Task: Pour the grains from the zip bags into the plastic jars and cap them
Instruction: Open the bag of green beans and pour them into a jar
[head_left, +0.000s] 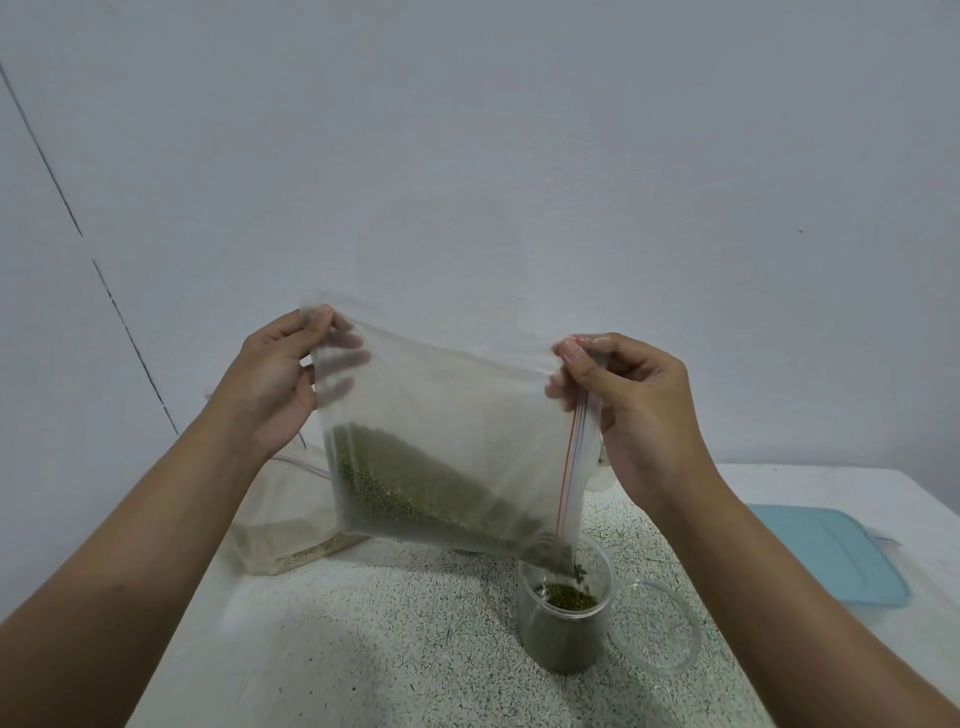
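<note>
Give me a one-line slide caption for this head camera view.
Both hands, left hand and right hand, tilt a zip bag, pouring green grains into an open plastic jar.

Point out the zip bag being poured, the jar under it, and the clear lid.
zip bag (441, 415): head view, clear middle panel.
jar (563, 636): head view, side wall.
clear lid (655, 627): head view, flat centre.

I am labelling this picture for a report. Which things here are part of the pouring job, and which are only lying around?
Part of the job:
- zip bag of green grains, held by left hand and right hand
- plastic jar catching the grains
- clear lid beside the jar
- second bag with pale grains, waiting behind

Lying about:
- blue tray
</note>
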